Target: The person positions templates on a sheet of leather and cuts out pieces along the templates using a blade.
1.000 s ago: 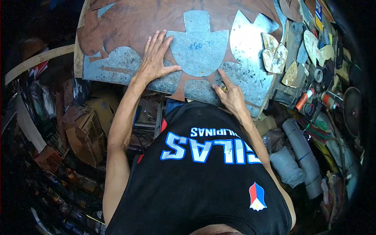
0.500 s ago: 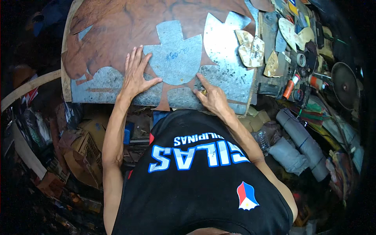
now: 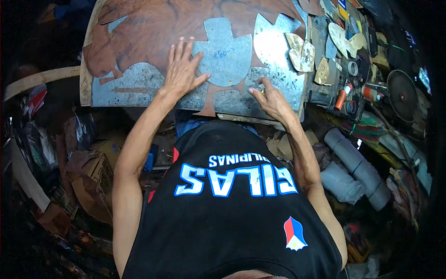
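A grey flat template [image 3: 227, 53] with handwriting on it lies on a brown leather sheet [image 3: 153, 28]. My left hand [image 3: 182, 74] is open, fingers spread over the leather, with the thumb at the template's lower left edge. My right hand [image 3: 274, 100] is curled just right of the template's lower edge, apart from it. Something small and yellowish shows between its thumb and fingers, too little to name. Below the template a strip of brown leather [image 3: 209, 100] reaches to the board's near edge.
The grey metal-topped board [image 3: 134, 95] has a wooden edge at its left. Pale pattern pieces [image 3: 301, 53], a roll of tape [image 3: 352, 69] and an orange-capped container [image 3: 343, 96] sit at the right, by a round dark disc [image 3: 402, 95]. A cardboard box [image 3: 93, 179] is below left.
My right hand has drawn away from the template's edge, and its index finger has bent in. The board and template appear shifted up and right in view. My left hand stays spread beside the template.
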A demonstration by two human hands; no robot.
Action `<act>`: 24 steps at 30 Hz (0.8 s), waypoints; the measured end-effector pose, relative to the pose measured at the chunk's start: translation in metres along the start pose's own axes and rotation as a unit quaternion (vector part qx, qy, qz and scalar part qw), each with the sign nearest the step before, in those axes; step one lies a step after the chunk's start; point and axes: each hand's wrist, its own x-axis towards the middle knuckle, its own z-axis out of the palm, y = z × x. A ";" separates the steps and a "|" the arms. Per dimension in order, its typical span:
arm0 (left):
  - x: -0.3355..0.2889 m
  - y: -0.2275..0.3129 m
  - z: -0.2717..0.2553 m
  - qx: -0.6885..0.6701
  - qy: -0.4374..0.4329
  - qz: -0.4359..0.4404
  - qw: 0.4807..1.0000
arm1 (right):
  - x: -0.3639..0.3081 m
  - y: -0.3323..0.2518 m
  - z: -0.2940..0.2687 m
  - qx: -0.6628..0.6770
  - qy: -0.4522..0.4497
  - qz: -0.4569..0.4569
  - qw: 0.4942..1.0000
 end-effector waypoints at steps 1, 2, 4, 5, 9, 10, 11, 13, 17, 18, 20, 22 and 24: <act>0.002 0.000 0.001 0.000 0.003 -0.006 1.000 | 0.001 0.007 0.005 -0.057 0.000 -0.058 0.997; 0.008 -0.003 0.004 0.008 -0.048 0.062 0.997 | 0.001 -0.001 0.008 -0.113 -0.002 -0.117 0.987; 0.025 -0.003 0.003 0.018 -0.100 0.125 0.987 | 0.000 -0.018 0.018 -0.137 -0.036 -0.097 0.985; 0.041 0.000 -0.009 -0.005 -0.171 0.135 0.976 | 0.004 -0.024 0.027 -0.141 -0.026 -0.150 0.978; 0.105 -0.009 -0.025 -0.140 -0.348 0.062 0.925 | 0.043 -0.071 0.063 -0.094 0.044 -0.250 0.963; 0.117 -0.009 -0.028 -0.149 -0.381 0.048 0.911 | 0.058 -0.080 0.070 -0.074 0.089 -0.259 0.959; 0.121 -0.008 -0.028 -0.167 -0.380 0.041 0.909 | 0.075 -0.085 0.076 -0.076 0.085 -0.259 0.959; 0.129 0.008 -0.039 -0.138 -0.368 0.032 0.919 | 0.105 -0.085 0.086 -0.069 0.131 -0.219 0.964; 0.137 0.012 -0.036 -0.141 -0.376 0.025 0.916 | 0.120 -0.107 0.095 -0.106 0.172 -0.220 0.954; 0.140 0.016 -0.036 -0.141 -0.379 0.025 0.914 | 0.122 -0.108 0.096 -0.107 0.173 -0.221 0.954; 0.140 0.016 -0.036 -0.141 -0.388 0.025 0.910 | 0.121 -0.114 0.094 -0.130 0.156 -0.194 0.960; 0.147 0.021 -0.031 -0.140 -0.397 0.028 0.907 | 0.123 -0.112 0.096 -0.146 0.173 -0.197 0.954; 0.191 0.024 -0.026 -0.141 -0.399 0.015 0.906 | 0.127 -0.119 0.101 -0.164 0.183 -0.214 0.945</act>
